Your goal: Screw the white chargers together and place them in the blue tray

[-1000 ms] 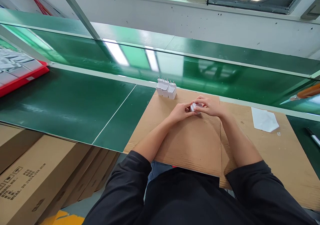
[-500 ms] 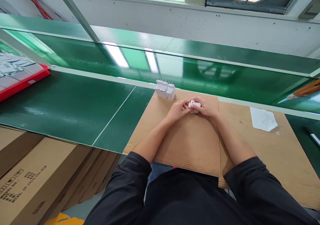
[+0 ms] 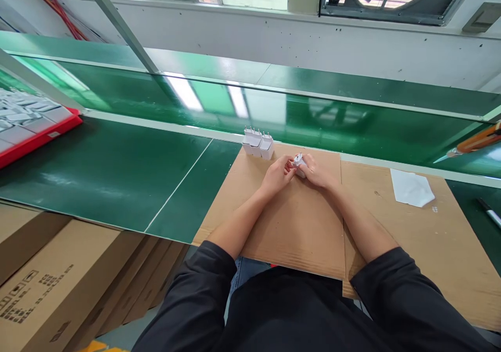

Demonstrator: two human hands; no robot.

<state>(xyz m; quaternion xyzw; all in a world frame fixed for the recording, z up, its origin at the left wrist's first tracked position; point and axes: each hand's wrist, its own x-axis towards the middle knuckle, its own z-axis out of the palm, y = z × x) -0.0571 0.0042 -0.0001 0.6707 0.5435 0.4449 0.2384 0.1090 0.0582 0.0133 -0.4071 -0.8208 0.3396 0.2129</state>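
A small white plug charger (image 3: 299,161) is between my two hands, over the brown cardboard sheet (image 3: 289,227). My right hand (image 3: 314,172) grips it from the right, with the thumb on its near side. My left hand (image 3: 277,174) has its fingers curled and fingertips pressed to the charger's left side. Fingers cover part of the charger. Just beyond my left hand, several white plug chargers (image 3: 257,144) stand in a tight row with their metal pins up, at the back edge of the cardboard.
A red tray (image 3: 47,137) of white pieces sits far left on the green bench (image 3: 117,174). To the right lie a white paper (image 3: 412,187) and a black marker (image 3: 489,212). An orange-handled tool (image 3: 475,141) hangs at the far right. Cardboard boxes (image 3: 78,268) stand lower left.
The charger in my hands has been turned and tilted, with my right hand shifting slightly left. The standing chargers have stayed in place; the view has tipped slightly upward.
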